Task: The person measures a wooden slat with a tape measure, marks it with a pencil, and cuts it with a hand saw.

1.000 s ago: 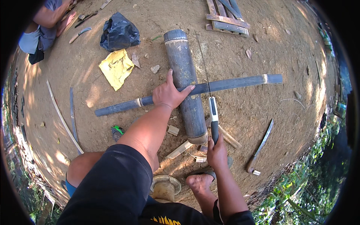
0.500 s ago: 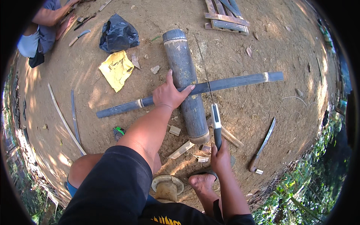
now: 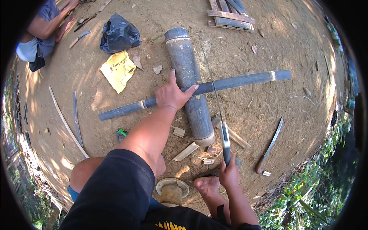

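Observation:
A thick dark bamboo log (image 3: 184,57) lies on the ground in front of me. Across it rests a long split bamboo strip (image 3: 245,80), its two ends sticking out to left and right. My left hand (image 3: 171,95) presses the strip down against the log, with the thumb along the strip and the fingers wrapped over it. In my right hand (image 3: 229,171) is the dark handle of a handsaw (image 3: 225,140). Its thin blade stands across the strip just right of the log, with the blade's far part reaching beyond the strip.
A curved machete (image 3: 270,145) lies at the right. Bamboo offcuts (image 3: 186,151) are strewn near my feet, by a flanged stump (image 3: 172,188). Left stand a black plastic bag (image 3: 120,33), a yellow cloth (image 3: 118,71) and thin strips (image 3: 65,122). Another person (image 3: 44,28) crouches far left; slats (image 3: 231,21) lie far right.
My right hand has drawn the saw back toward me, its handle now lower and slightly further right. My left hand keeps its place on the bamboo strip.

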Demonstrator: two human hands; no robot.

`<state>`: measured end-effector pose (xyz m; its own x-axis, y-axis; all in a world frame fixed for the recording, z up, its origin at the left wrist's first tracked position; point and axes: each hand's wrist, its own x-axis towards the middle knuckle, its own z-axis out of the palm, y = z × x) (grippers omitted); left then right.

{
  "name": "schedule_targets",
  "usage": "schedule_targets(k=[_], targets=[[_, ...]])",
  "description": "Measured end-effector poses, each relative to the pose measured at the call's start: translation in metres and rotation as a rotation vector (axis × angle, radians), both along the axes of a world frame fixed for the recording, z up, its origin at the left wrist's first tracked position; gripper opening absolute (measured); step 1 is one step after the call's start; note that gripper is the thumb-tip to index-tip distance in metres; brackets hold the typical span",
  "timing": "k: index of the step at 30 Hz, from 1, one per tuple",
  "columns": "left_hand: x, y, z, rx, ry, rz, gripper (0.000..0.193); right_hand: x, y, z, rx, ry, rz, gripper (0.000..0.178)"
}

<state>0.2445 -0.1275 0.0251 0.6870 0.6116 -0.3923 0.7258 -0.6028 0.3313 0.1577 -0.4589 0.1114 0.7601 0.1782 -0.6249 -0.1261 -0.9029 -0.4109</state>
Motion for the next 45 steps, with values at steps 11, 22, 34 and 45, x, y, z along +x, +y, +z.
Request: schedule_targets(k=[11,22,34,45], targets=[[-0.001,-0.001,-0.007,0.046,0.004,-0.006,0.112,0.033,0.043,-0.020,-0.056,0.029,0.011,0.047],[0.002,-0.002,0.005,-0.022,0.038,-0.008,0.107,0.048,0.063,-0.031,-0.044,0.036,0.011,0.043],[-0.001,-0.005,-0.013,0.057,-0.015,-0.031,0.112,0.044,0.054,-0.027,-0.037,0.028,0.006,0.041],[0.002,-0.009,-0.008,0.053,-0.001,-0.039,0.113,0.038,0.029,-0.021,-0.040,0.070,-0.022,0.035]])
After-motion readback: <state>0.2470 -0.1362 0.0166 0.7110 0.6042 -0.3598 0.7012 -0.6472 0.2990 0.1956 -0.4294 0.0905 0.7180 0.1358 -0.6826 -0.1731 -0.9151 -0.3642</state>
